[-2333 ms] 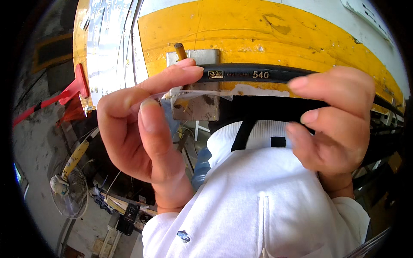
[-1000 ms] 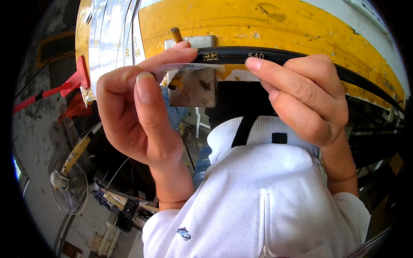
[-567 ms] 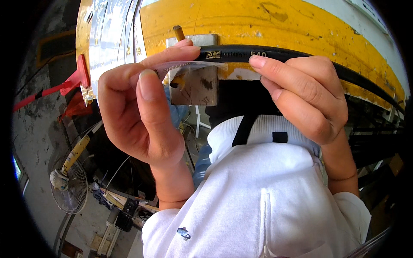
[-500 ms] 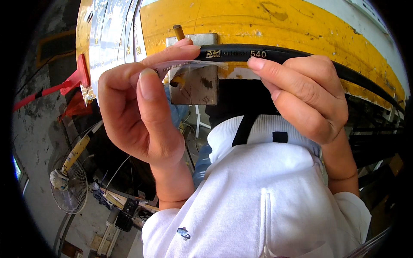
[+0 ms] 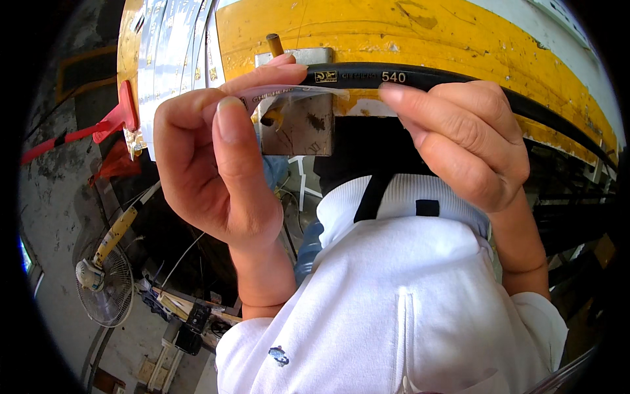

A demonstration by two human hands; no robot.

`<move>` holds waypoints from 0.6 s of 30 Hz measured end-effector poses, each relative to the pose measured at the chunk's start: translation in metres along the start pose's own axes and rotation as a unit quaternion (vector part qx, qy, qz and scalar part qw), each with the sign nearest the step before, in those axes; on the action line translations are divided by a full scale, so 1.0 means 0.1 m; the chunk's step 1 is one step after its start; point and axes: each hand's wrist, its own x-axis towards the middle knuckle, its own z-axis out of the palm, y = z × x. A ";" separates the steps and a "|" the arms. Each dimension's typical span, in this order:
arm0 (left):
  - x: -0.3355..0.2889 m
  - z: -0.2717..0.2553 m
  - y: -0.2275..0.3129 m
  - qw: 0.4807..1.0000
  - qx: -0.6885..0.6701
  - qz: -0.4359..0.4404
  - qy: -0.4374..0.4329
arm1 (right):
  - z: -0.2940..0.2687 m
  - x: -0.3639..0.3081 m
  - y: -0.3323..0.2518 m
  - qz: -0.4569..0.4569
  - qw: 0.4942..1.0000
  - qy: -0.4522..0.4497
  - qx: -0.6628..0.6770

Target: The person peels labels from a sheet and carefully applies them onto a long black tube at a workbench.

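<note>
1. Since the earliest frame, the right hand has been shifted leftward along the curved black tube, and its extended index finger is now placed just below the pale printed number.
2. The tube is held up in front of the worktop's near edge; its left end is covered by fingers, and its far part is curved away down to the right.
3. Clear film with dark print is partly lifted below the tube, its free right end seen close to the lower edge.
4. This film is pinched by the left hand between thumb and index finger, while two fingertips are laid against the tube.
5. On the right, the other fingers are curled; whether anything is gripped cannot be told, the thumb being hidden.
6. Behind the film, a grey metal block is seen at the yellow worktop, with a brownish peg beside it.
7. Farther left, white strips are laid out near a red tool.
</note>
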 end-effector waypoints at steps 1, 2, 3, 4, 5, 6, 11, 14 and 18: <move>0.00 -0.01 0.00 1.000 -0.001 0.002 -0.001 | -0.01 0.01 -0.01 0.003 1.000 -0.003 0.006; 0.00 -0.01 0.00 1.000 -0.007 0.002 -0.001 | -0.02 0.01 -0.01 0.006 1.000 -0.005 0.012; 0.01 -0.01 0.00 1.000 -0.009 0.003 -0.001 | -0.03 0.02 -0.01 0.006 1.000 -0.008 0.021; 0.01 -0.02 0.00 1.000 -0.011 0.003 -0.002 | -0.03 0.02 -0.01 0.008 1.000 -0.007 0.029; 0.01 -0.02 0.00 1.000 -0.009 0.005 -0.003 | -0.03 0.02 -0.01 0.009 0.999 -0.007 0.037; 0.01 -0.03 0.00 1.000 -0.008 0.006 -0.004 | -0.04 0.02 -0.01 0.010 0.999 -0.004 0.043; 0.01 -0.01 0.01 1.000 -0.008 -0.004 0.004 | -0.12 0.09 -0.08 0.084 0.993 -0.006 0.086; 0.02 -0.01 0.01 1.000 0.003 -0.003 0.001 | -0.20 0.11 -0.23 0.137 0.983 -0.027 0.122; 0.02 -0.02 0.00 1.000 0.006 0.007 -0.009 | -0.26 0.06 -0.30 0.138 0.977 -0.063 0.150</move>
